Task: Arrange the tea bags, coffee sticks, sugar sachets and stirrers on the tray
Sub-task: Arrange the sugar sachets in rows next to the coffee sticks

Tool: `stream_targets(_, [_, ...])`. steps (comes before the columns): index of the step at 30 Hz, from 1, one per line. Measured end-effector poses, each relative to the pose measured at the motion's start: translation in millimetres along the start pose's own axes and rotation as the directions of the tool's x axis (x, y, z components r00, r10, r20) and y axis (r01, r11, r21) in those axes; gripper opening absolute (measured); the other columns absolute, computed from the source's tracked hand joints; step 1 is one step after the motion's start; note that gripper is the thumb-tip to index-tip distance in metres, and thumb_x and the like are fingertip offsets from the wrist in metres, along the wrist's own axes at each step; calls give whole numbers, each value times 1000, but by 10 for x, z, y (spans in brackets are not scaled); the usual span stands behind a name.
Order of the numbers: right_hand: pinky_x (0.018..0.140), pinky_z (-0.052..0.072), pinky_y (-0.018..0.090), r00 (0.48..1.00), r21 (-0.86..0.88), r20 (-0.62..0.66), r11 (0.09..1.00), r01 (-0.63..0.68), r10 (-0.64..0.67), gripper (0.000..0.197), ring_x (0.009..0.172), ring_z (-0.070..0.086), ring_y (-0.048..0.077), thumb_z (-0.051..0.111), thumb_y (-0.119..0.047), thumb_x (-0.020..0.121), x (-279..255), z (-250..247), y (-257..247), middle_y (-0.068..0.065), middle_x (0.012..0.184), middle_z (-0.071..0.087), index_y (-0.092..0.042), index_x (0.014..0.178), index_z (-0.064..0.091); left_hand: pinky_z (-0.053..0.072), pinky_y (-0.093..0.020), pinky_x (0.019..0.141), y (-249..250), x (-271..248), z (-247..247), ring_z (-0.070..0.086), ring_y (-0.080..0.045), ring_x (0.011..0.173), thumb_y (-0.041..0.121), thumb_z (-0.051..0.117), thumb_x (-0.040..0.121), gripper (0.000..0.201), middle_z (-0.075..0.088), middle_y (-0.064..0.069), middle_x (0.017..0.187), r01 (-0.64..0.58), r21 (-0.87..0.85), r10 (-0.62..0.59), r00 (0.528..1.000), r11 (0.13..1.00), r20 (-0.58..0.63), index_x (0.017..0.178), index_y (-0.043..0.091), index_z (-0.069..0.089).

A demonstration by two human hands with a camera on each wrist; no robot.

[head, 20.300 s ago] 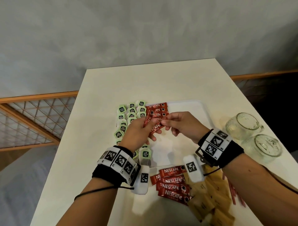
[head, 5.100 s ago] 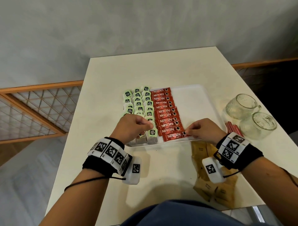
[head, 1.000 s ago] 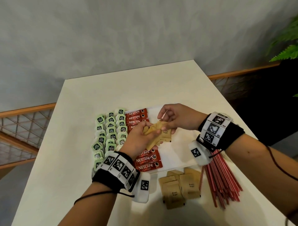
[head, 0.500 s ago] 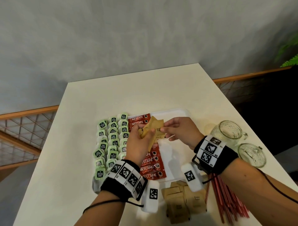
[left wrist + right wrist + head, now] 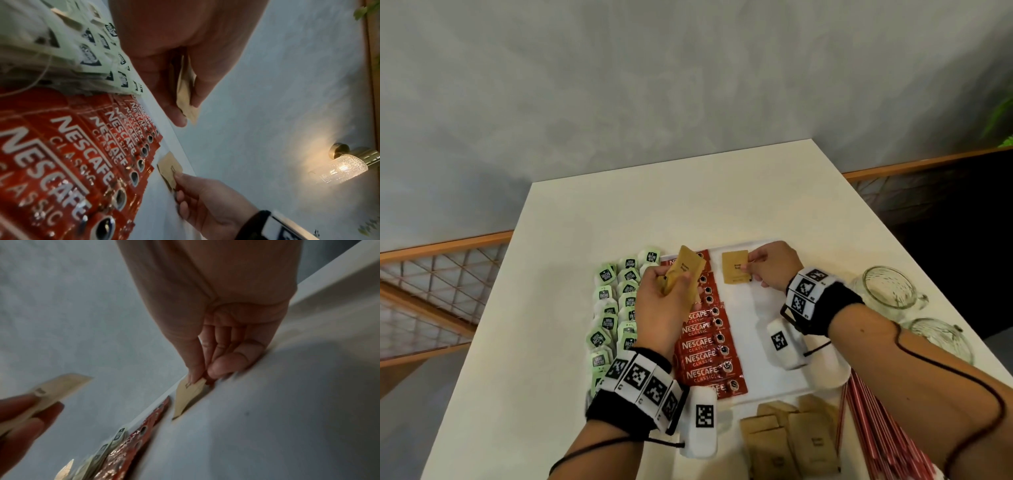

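A white tray [image 5: 767, 342] carries rows of green tea bags [image 5: 616, 315] on its left and a column of red coffee sticks [image 5: 705, 346] beside them. My left hand [image 5: 664, 291] grips a small stack of brown sugar sachets [image 5: 685, 274] above the coffee sticks; the same stack [image 5: 185, 95] shows in the left wrist view. My right hand [image 5: 763, 267] pinches one brown sugar sachet [image 5: 736, 270] by its right edge and holds it low at the tray's far end, right of the coffee sticks. The sachet [image 5: 189, 395] slants onto the tray floor.
More brown sugar sachets [image 5: 791, 442] lie on the table in front of the tray. Red stirrers [image 5: 876, 435] lie in a bundle to their right. Two glass mugs [image 5: 887, 287] stand at the table's right edge. A wall lamp [image 5: 345, 164] glows in the left wrist view.
My right hand has drawn one sachet off the stack in my left hand and carried it right and down to the tray's far end. My left hand stays over the coffee sticks.
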State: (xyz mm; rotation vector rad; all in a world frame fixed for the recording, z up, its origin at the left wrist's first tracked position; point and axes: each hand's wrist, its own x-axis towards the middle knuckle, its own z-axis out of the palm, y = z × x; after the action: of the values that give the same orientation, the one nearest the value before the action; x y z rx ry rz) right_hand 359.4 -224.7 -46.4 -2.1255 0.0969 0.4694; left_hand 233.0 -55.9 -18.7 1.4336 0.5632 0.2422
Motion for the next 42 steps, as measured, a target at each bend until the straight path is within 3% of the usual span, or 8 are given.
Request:
stream_targets(9, [40,49,16,998,54,30,997,-54,52,14,36,53,7,76,-5,80,114,70,-213,8,65,61,-3,91,67,57,-29,54,-4,-24,-60,72,-24,70,14,65,92,15,73,-11,96,20,-30,-20,1000,999,-24,98,14,52])
stream_targets(15, [45,52,19,999,20,28,999,-36,35,22,42,55,11,80,-11,77,181,106,-207,8,64,64,-1,94,69,58,-29,55,-12,-22,-68,74,-24,77,14,67,91,19,72,-13,102,71,-77,-69,997,994,23,104,11,53])
stream_targets(19, [65,59,33,1000,25,12,1000,6,-6,25,54,59,19,81,-19,76,169,87,-153,9,69,66,-5,93,68,59,-31,54,-33,-53,-60,74,-28,80,16,67,91,21,73,-18,99,134,-86,-123,985,987,124,105,9,54])
stream_targets(22, [73,55,33,991,12,-58,993,119,-119,23,68,60,15,75,-34,81,84,60,-125,4,82,69,-14,89,68,57,-29,53,-29,-80,-55,74,-27,76,16,67,90,20,73,-20,97,150,-91,-133,977,985,168,104,9,55])
stream_targets(27, [58,43,23,971,241,46,946,215,-233,23,57,52,8,72,-38,82,-381,68,-205,0,70,68,-16,86,73,59,-30,55,-32,-107,24,74,-27,78,13,66,90,23,73,-18,95,137,-106,-116,975,985,188,108,5,54])
stream_targets(30, [54,43,15,939,247,147,931,270,-312,7,54,54,1,77,-19,80,-553,57,-177,-13,59,63,-22,81,70,59,-29,54,-36,-133,88,74,-25,75,15,67,91,25,72,-20,98,144,-63,-125,962,988,241,110,4,54])
stream_targets(34, [58,45,19,945,247,107,929,277,-310,5,59,55,6,68,-11,88,-560,-157,-186,0,72,65,-12,90,72,59,-31,51,-29,-157,32,74,-29,79,13,65,92,19,72,-19,99,158,123,-194,897,980,396,105,3,56])
stream_targets(42, [58,46,19,922,88,206,944,317,-328,16,62,56,10,65,-11,90,-593,-308,-247,7,76,63,1,99,70,58,-30,48,100,-202,102,73,-22,69,20,55,98,23,69,-20,101,70,189,-143,901,980,409,114,4,55])
